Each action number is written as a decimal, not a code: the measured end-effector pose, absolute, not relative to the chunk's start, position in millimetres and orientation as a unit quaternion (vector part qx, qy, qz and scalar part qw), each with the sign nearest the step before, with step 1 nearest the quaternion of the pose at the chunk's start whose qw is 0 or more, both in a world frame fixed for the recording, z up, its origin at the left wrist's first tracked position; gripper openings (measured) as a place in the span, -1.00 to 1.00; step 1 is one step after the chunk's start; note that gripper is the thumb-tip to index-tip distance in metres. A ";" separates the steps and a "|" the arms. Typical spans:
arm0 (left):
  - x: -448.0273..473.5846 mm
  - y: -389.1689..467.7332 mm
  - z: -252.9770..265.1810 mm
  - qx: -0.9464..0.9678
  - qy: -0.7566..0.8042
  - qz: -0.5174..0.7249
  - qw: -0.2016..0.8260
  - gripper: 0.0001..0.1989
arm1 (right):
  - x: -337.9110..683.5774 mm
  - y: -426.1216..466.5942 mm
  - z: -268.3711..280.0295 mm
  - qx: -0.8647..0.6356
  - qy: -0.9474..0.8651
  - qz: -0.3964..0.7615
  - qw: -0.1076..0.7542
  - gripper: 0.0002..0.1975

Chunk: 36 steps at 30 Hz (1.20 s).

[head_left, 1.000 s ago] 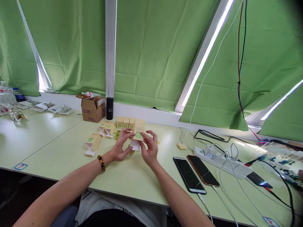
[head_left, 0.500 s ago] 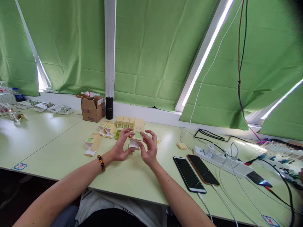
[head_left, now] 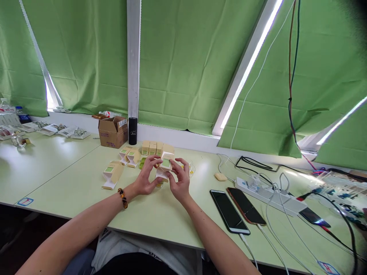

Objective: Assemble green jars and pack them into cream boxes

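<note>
Green curtains (head_left: 177,68) back the pale desk (head_left: 163,217); over it, left hand (head_left: 146,179) and right hand (head_left: 179,182) pinch a small carton (head_left: 166,163) between them, white flap (head_left: 162,174) lowermost; light, even pressure should keep its walls uncreased.

The left hand (head_left: 145,180) and right hand (head_left: 180,186) are bare, and so are both forearms (head_left: 80,226). A bracelet (head_left: 123,198) of round black and orange-brown beads circles the left wrist. Black cloth (head_left: 132,266) shows at the bottom middle, next to light grey cloth (head_left: 114,244).
</note>
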<state>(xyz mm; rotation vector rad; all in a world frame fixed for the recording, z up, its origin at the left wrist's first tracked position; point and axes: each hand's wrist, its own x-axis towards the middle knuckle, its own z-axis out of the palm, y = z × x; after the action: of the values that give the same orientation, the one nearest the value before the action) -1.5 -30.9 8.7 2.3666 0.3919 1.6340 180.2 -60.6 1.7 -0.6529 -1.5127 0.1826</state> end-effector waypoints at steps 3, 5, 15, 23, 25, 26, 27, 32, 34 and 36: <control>-1.1 -30.5 7.4 0.808 0.135 0.562 0.115 -0.44 | 179.0 -59.1 0.3 -0.295 -0.670 0.072 0.678 -0.52; -0.7 -30.2 7.0 0.807 0.137 0.564 0.111 -0.45 | 178.6 -58.5 -0.5 -0.300 -0.670 0.070 0.676 -0.53; 2.3 -31.0 10.7 0.780 0.176 0.595 0.086 -0.64 | 181.8 -64.0 1.7 -0.278 -0.701 0.089 0.651 -0.56; 2.9 -29.7 8.9 0.766 0.178 0.610 0.093 -0.73 | 181.7 -67.6 2.4 -0.282 -0.720 0.082 0.629 -0.53; 3.2 -29.7 8.8 0.763 0.181 0.614 0.093 -0.75 | 182.1 -67.7 2.2 -0.272 -0.722 0.086 0.630 -0.52; 3.4 -29.8 8.8 0.762 0.183 0.614 0.091 -0.76 | 182.3 -67.7 2.1 -0.266 -0.724 0.087 0.630 -0.52; 3.5 -29.9 9.0 0.762 0.184 0.615 0.088 -0.76 | 182.6 -67.6 2.0 -0.264 -0.725 0.087 0.630 -0.51; 3.9 -29.7 9.2 0.759 0.185 0.620 0.075 -0.76 | 183.2 -66.3 0.8 -0.276 -0.731 0.078 0.619 -0.47; 4.1 -28.5 8.2 0.759 0.186 0.619 0.073 -0.76 | 182.8 -65.3 -0.1 -0.274 -0.731 0.077 0.620 -0.46; 4.1 -26.9 6.7 0.759 0.191 0.619 0.071 -0.75 | 182.2 -64.3 -0.8 -0.271 -0.728 0.075 0.625 -0.46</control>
<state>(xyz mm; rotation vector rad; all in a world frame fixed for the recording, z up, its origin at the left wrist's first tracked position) 4.1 -26.9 6.7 2.2806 0.5747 1.8605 182.2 -64.3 -0.8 -0.6228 -1.6704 0.1721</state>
